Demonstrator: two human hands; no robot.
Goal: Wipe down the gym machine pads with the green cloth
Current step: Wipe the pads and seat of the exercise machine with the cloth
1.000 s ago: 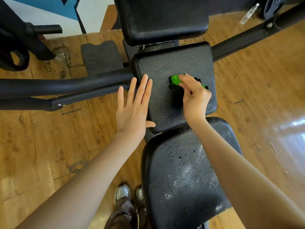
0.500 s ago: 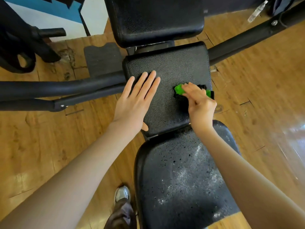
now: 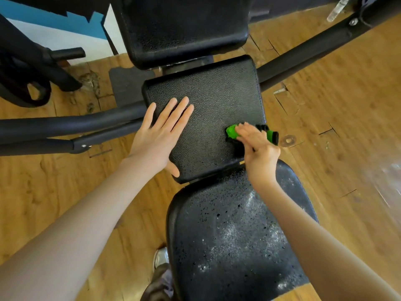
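The right hand (image 3: 259,146) has carried the green cloth (image 3: 233,131) from the middle of the square middle pad (image 3: 208,94) out to its right-hand edge, right of centre in the frame; a second ago the cloth sat well inside the pad, and now its far end hangs just over the pad's right border, above the wooden floor (image 3: 325,109). The right fingers are curled down over the cloth and press it onto the vinyl; only a bright green end shows to the left of the fingers (image 3: 247,130) and a smaller green and dark bit to their right; whether the dark part is cloth or something wrapped in it is hard to tell. The left hand (image 3: 159,135) has slid from the pad's left edge further onto its surface; it lies flat on the left half, fingers straight and close together, thumb tucked at the near edge, bracing the pad and holding nothing.

In my judgement this is the end of one sideways stroke across the middle pad, so that strip is likely done, while the part under the left palm and the far strip toward the upper pad (image 3: 184,29) at the top of the frame look untouched; the long seat pad (image 3: 227,235) at the lower centre is speckled with droplets and pale streaks, which suggests it is wet and awaiting the cloth, or only just wiped.
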